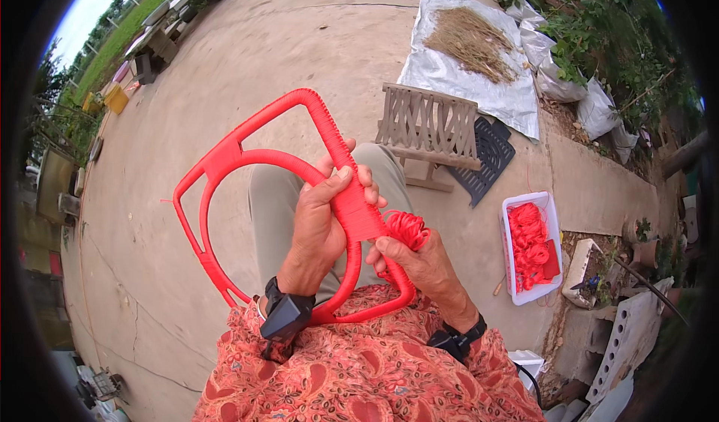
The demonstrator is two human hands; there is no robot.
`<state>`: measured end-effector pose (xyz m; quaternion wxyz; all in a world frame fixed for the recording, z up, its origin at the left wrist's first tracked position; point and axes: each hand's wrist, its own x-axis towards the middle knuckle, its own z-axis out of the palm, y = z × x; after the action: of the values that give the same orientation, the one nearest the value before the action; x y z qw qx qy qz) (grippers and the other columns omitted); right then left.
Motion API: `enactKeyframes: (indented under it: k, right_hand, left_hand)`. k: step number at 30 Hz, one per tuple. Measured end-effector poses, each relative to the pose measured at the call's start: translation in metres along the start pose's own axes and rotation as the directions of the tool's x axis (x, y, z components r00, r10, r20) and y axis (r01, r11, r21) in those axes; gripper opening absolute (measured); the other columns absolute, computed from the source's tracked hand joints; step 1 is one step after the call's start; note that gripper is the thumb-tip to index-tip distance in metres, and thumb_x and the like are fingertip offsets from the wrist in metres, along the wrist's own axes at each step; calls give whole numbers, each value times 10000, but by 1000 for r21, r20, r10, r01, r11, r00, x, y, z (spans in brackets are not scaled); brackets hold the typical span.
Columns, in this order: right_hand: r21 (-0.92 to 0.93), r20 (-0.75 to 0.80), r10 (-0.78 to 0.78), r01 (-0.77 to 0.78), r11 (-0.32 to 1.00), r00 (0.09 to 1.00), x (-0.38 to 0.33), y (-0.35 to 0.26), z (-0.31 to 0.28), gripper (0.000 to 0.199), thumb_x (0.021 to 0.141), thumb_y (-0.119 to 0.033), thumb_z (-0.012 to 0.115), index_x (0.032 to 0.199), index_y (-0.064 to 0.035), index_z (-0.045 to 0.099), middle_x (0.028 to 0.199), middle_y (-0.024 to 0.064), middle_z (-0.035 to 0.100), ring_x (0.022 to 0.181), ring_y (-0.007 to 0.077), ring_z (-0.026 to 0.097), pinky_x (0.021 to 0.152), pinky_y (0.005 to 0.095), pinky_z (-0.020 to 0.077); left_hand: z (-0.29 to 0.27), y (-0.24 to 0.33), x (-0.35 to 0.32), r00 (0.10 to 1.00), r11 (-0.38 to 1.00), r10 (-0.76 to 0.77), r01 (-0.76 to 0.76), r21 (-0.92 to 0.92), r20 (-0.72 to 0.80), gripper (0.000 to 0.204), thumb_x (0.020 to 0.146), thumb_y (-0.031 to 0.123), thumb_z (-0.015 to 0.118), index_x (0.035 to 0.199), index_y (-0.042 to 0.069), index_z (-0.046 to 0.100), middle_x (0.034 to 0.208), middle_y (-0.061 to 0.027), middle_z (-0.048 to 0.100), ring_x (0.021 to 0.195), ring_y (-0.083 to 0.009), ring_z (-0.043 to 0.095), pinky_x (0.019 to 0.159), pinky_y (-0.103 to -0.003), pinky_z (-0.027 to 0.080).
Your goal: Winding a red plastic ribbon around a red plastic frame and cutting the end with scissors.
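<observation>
Across my lap lies a red-wrapped frame (225, 158), a rounded rectangle with a ring inside it, bound in red cord. My left hand (322, 212) is closed round the wide wrapped band on the frame's right side, thumb on top. Lower on that same side, my right hand (419, 261) pinches at the edge of the band. A looped bundle of red cord (407, 229) sits against my right fingers, partly hidden by them. Both wrists carry black straps with devices.
To the right, a white plastic basket (511, 256) holds more red cord bundles (529, 235). A slatted wooden stool (428, 126) stands ahead beside a dark plastic grate (485, 156). Farther off, dry stalks (472, 41) lie on a silvery sheet (427, 70). Concrete blocks (588, 339) sit at the right.
</observation>
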<state>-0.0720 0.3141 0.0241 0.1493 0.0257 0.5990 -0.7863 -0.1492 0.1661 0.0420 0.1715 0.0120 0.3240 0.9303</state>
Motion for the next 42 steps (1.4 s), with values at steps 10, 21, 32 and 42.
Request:
enactKeyframes:
  k: [10,21,32,42]
  right_hand:
    - [-83,-23,16,-18,996,1000,8,-5,8,193,888,-176,565,841,2,625,717,32,640,626,87,572,584,243,462]
    - [-54,-9,25,-26,998,1000,13,0,13,203,881,-189,573,852,7,620,717,33,631,607,86,558,563,239,458]
    - [-175,-111,-137,117,978,984,28,-14,-3,326,896,-330,657,958,-11,662,779,6,629,698,42,557,571,203,427]
    - [-221,22,-48,51,974,999,61,-9,-12,261,875,-273,672,882,-13,645,667,-34,576,588,24,497,513,212,404]
  left_hand:
    - [0,2,-4,999,999,35,-34,33,-24,465,935,122,520,1351,47,326,872,-108,560,731,-202,581,730,-403,534]
    - [-14,-1,-5,999,999,30,-31,-35,-42,431,942,123,512,1336,65,347,888,-101,556,745,-203,569,729,-395,531]
    - [-29,-2,-2,994,987,-103,97,-131,-37,403,929,101,535,1313,64,415,1059,-129,592,979,-241,604,923,-421,501]
    - [-43,4,-32,955,944,-207,251,212,-212,318,915,129,591,1202,9,523,1104,-76,605,985,-174,600,872,-319,494]
